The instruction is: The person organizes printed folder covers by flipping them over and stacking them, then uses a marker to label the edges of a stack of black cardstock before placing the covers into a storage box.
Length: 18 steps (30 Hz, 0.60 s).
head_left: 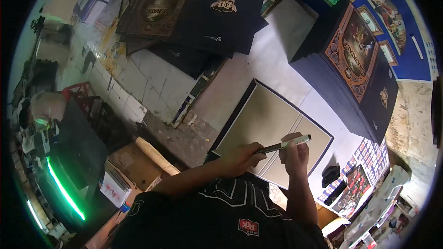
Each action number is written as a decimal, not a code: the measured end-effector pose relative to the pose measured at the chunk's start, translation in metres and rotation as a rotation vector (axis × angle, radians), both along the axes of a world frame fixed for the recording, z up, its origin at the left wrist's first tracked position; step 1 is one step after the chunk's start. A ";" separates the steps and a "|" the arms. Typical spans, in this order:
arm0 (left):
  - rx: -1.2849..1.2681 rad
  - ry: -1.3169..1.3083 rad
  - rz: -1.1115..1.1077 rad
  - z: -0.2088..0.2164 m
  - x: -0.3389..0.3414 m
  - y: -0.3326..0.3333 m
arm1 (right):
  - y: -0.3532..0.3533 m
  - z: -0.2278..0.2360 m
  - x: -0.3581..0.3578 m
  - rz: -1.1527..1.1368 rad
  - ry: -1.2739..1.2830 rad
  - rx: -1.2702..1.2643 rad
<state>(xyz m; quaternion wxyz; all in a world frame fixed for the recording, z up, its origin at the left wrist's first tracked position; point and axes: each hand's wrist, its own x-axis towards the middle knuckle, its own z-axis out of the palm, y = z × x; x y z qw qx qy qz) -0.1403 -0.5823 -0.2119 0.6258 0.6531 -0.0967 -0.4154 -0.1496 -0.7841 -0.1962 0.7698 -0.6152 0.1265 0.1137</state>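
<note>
Currently, both bare hands are engaged on one marker [274, 147], held between them above the beige open cover panel [251, 115]. The left hand [243, 160] is closed, its thumb and fingers pinching the dark end of the marker. The right hand [295, 157] has its fingers curled round the pale section, gripping it, with the black tip at the far right end protruding beyond the grip. The marker slants, its right end pointing away from the person's body; whether either hand touches the panel beneath cannot be determined. The panel lies flat on the pale worktop [272, 69], edged in dark blue, with two parallel seam lines crossing its face; the forearms and hands hide part of its near side. To the right of the panel stands a tall stack of dark blue covers [309, 74], the top one bearing an ornate illustrated panel. Beyond, to the upper left, a spread of similar dark covers [242, 23] lies overlapping at uneven angles. Near the right side of the worktop, crumpled black pieces [330, 175] rest beside a printed sheet [353, 189] with a coloured picture. At lower left, an open cardboard box [129, 161] is noted, with papers [114, 189] just beside it.
</note>
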 end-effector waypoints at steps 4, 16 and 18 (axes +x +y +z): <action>0.203 -0.355 -0.017 0.012 0.008 0.000 | 0.003 0.006 0.022 0.000 0.014 0.069; -0.173 -0.399 -0.014 -0.020 -0.015 -0.006 | -0.037 -0.005 0.050 0.679 -0.574 -0.098; -0.469 0.666 -0.466 -0.035 -0.019 0.013 | -0.045 0.019 0.068 0.300 -0.292 0.158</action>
